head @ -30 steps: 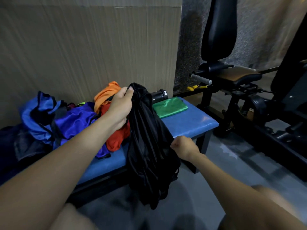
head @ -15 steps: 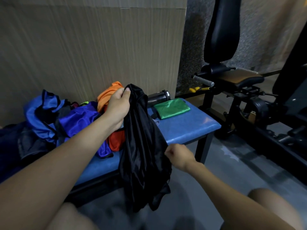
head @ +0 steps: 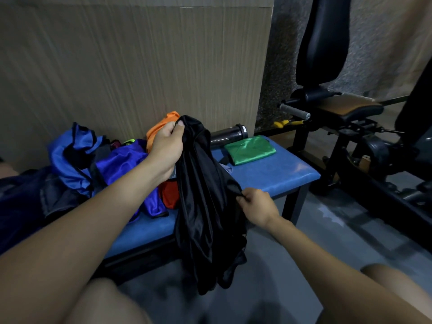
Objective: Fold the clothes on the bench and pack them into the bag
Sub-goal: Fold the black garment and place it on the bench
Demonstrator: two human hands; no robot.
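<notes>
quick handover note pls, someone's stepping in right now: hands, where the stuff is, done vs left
Left hand grips the top of the black garment; right hand pinches its side edge. It hangs unfolded in front of the bench.
Done: green garment lies folded on the bench.
Left: fold the black one, then the heap of blue, purple, orange and red clothes; pack everything. I can't make out the bag for sure.
</notes>
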